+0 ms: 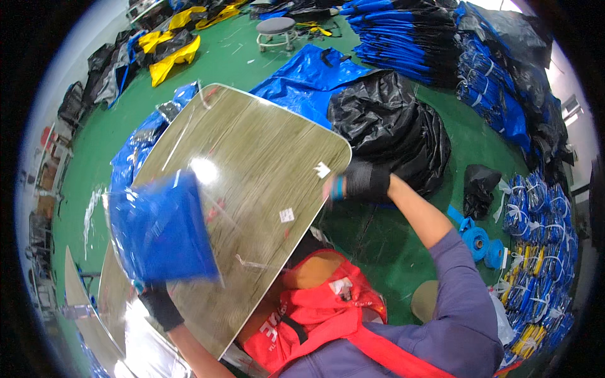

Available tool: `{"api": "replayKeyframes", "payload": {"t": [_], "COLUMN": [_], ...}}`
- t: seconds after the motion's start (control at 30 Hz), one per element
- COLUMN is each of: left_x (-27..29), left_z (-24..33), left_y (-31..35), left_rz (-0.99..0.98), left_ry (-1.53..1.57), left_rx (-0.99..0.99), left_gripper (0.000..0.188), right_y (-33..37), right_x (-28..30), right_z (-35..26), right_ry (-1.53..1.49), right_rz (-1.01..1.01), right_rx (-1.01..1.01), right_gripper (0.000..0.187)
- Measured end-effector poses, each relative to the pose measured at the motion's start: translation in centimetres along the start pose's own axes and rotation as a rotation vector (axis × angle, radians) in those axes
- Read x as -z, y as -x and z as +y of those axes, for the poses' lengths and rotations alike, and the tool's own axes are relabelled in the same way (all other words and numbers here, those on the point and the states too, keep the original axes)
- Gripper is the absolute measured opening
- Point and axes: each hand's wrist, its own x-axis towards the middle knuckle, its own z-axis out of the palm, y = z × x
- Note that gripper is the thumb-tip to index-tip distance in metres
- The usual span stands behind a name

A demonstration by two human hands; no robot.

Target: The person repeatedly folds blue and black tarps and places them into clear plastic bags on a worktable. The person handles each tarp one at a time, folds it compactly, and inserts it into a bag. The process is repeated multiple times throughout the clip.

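My left hand (pixel 161 305), in a black glove that leaves the fingertips bare, grips the lower edge of a flat blue folded bundle (pixel 161 230) in a shiny clear plastic bag. The bundle is blurred and hangs over the left side of a wood-grain table (pixel 271 170). My right hand (pixel 364 181), gloved alike and with blue bands round the fingers, is at the table's right edge. Its fingertips are smeared by motion, and whether they hold anything cannot be made out. Small white labels (pixel 287 215) lie on the tabletop near that hand.
Beyond the table, a large black sack (pixel 394 126) and blue sheeting (pixel 302 75) lie on the green floor. Blue webbing rolls (pixel 476 240) and tied blue bundles (pixel 535 252) stand at right. A round grey stool (pixel 276 26) is farther back. Blue plastic-wrapped packs (pixel 135 148) lie left of the table.
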Motion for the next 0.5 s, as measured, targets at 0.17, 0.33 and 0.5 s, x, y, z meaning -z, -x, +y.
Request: {"api": "replayKeyframes", "payload": {"t": [0.17,0.33,0.5], "left_x": [-15.5,-27.7,-25.0], "left_z": [-5.1,1.3,5.9], "left_y": [5.9,21.6,21.2], "left_rz": [-0.283,-1.612,-1.226], "left_ry": [-1.428,-0.622,-0.224], "left_rx": [-0.614,-0.291,0.188], "left_gripper": [0.059,0.058,0.049], "right_y": [-3.4,-8.2,-7.4], "right_x": [8.9,13.8,17.2], "right_z": [19.6,18.1,2.3], "right_ry": [0.879,0.920,0.835], "right_rz": [0.550,0.949,1.165], "right_rx": [-0.639,-0.515,0.292], "right_gripper": [0.050,0.048,0.021]}}
